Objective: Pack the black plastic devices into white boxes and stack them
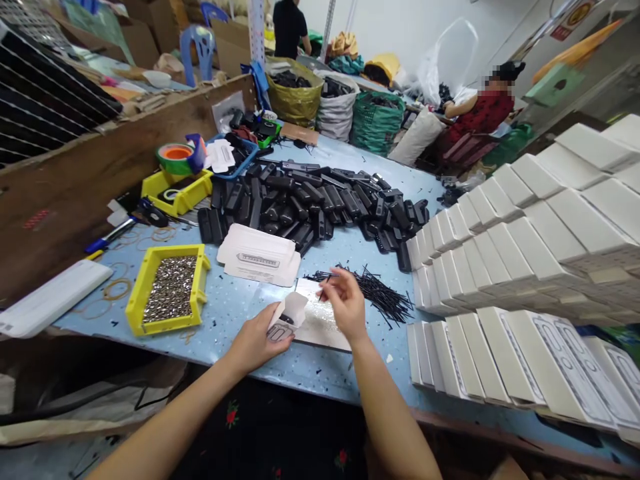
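Observation:
My left hand (256, 341) is wrapped round a small white cardboard box (294, 313). The box's top flap stands up, and something dark sits inside its open end. To the right, my right hand (345, 301) is closed in a pinch on what looks like a thin black rod, of which only a short dark bit shows. That hand hovers over a pale flat board (320, 323). Beside it lies a heap of thin black rods (385, 297). Flat printed white cartons (257, 255) are stacked just beyond my left hand.
A yellow bin (131, 303) of small metal parts stands left. Black plastic casings (300, 200) are heaped at the back. White boxes (500, 240) are stacked along the right. Behind them are a yellow tray (193, 193), tape rolls (177, 157), filled sacks (377, 120) and two people.

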Tool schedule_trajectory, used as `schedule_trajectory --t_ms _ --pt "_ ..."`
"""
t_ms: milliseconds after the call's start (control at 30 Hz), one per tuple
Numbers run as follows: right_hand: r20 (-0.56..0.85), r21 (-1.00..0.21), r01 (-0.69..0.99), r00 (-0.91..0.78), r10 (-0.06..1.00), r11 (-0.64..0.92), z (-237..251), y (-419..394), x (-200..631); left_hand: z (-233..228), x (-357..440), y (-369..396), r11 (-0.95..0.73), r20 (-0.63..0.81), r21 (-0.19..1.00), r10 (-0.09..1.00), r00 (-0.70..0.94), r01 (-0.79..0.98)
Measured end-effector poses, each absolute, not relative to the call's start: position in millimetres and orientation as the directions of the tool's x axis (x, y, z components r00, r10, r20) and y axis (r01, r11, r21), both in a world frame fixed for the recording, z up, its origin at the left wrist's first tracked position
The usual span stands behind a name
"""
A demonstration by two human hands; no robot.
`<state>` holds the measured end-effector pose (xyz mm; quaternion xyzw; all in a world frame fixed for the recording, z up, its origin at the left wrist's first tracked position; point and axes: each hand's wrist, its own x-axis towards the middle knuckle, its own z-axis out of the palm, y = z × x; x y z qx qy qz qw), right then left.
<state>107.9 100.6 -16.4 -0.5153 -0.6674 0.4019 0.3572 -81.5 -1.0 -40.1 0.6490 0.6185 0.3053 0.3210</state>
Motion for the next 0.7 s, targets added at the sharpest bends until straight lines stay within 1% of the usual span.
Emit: schedule_trajectory --t_ms 33,67,167,200,233,300,333,367,433,500,567,633,700 --pt "0.094 -0.926 0.339 -0.212 0.973 0.163 -15.1 80.4 102.9 -41.9 -80.6 -1.6 -0.032 -0.002 0.788 0.999 0.053 0.615" --pt "0.132 -0.928 0.315 -0.221 0.966 0.199 -14.5 63.3 98.8 -44.0 -80.0 -2.2 -0.031 -0.002 0.782 0.999 0.053 0.622" --pt "0.234 -0.857 0.391 -0.285 0.929 0.336 -18.2 35.5 92.9 -51.0 -80.2 -4.0 -0.065 0.043 0.778 0.998 0.051 0.625" --pt "0.242 -0.855 0.394 -0.273 0.931 0.338 -21.1 33.4 92.4 -53.2 -80.5 -4.2 -0.096 0.074 0.779 0.995 0.061 0.619" --pt "0.224 -0.881 0.367 -0.237 0.946 0.300 -24.5 33.4 92.1 -55.1 -80.7 -4.2 -0.133 0.107 0.781 0.991 0.080 0.610" --pt "0.101 -0.962 0.232 -0.194 0.976 0.145 -32.1 36.1 90.3 -56.8 -79.9 -3.3 -0.186 0.134 0.781 0.982 0.131 0.596" --pt "0.039 -0.985 0.153 -0.216 0.976 0.073 -35.6 37.2 88.5 -56.3 -78.9 -2.4 -0.186 0.123 0.785 0.982 0.145 0.591" --pt "0.011 -0.995 0.092 -0.270 0.963 0.037 -38.4 37.8 86.3 -54.8 -77.4 -1.3 -0.167 0.099 0.796 0.984 0.148 0.581" --pt "0.055 -0.996 0.039 -0.394 0.918 0.077 -41.5 37.1 81.5 -49.1 -73.5 1.5 -0.090 0.020 0.833 0.991 0.133 0.546" --pt "0.115 -0.988 0.042 -0.437 0.892 0.148 -41.6 35.1 77.5 -41.5 -69.7 4.3 0.002 -0.068 0.851 0.992 0.105 0.526" --pt "0.089 -0.988 0.073 -0.425 0.901 0.133 -40.8 33.6 75.0 -34.9 -67.4 6.5 0.064 -0.135 0.833 0.987 0.091 0.550" --pt "0.083 -0.983 0.122 -0.373 0.924 0.137 -40.9 32.8 74.6 -31.6 -67.4 7.5 0.077 -0.156 0.813 0.984 0.088 0.577" --pt "0.193 -0.939 0.198 -0.370 0.909 0.280 -41.4 31.9 77.1 -31.9 -69.2 6.7 0.058 -0.145 0.827 0.983 0.113 0.558"
